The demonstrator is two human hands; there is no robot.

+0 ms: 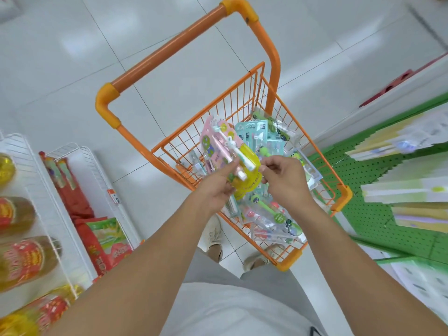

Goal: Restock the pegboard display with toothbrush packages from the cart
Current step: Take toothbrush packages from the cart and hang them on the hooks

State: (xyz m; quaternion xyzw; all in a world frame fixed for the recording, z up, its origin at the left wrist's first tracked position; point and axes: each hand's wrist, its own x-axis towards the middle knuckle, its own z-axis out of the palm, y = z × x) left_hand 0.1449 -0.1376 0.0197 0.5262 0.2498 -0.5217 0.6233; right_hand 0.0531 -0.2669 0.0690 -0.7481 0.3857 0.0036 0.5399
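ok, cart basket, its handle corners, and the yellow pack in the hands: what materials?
Cart basket: looks like orange-coated metal wire, thin rigid grid. Handle corner: probably moulded plastic, smooth and lighter orange than the bar. Yellow pack: seemingly printed card under a glossy clear blister, held by left hand and right hand.

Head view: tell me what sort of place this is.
Most likely a shop aisle. An orange wire cart holds toothbrush packages, a green pegboard with hanging stock stands on the right, and white wire shelves on the left carry bottles and red bags.
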